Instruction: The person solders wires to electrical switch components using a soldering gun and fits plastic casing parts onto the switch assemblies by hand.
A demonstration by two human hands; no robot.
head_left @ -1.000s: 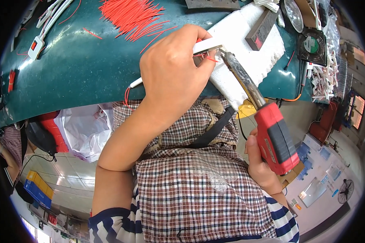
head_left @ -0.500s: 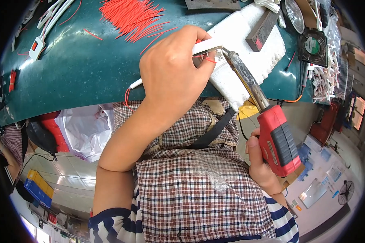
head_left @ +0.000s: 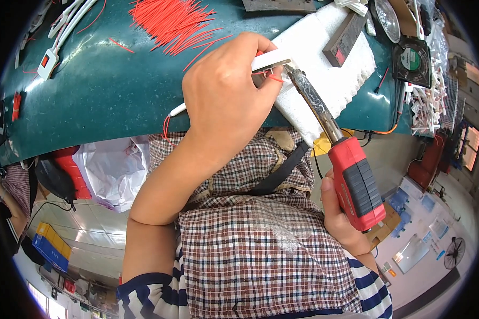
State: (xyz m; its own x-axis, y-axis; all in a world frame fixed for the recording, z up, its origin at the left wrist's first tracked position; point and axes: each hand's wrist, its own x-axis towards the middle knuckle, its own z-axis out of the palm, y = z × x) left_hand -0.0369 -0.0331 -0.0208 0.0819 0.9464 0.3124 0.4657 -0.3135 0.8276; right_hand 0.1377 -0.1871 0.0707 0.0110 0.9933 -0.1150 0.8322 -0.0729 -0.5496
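My left hand [head_left: 229, 87] is closed on a white plastic housing [head_left: 269, 60] that has red wires [head_left: 274, 77] at its end. From under that hand a white cable [head_left: 178, 110] sticks out, with thin red wire ends at its tip. My right hand [head_left: 341, 220] grips a red and black soldering iron [head_left: 359, 183] by its handle. The iron's metal barrel [head_left: 316, 103] slants up to the left. Its tip meets the housing's right end, though I cannot make out whether it touches a wire there.
A pile of cut red wires [head_left: 170, 21] lies on the green table [head_left: 106, 90]. Under the work is a white foam sheet [head_left: 324, 87] with a dark block [head_left: 346, 40] on it. A small black fan [head_left: 412, 61] stands at right. White switch housings [head_left: 48, 64] lie at far left.
The soldering iron has swung slightly to the left and its tip has moved closer to the housing. My left hand has hardly moved.
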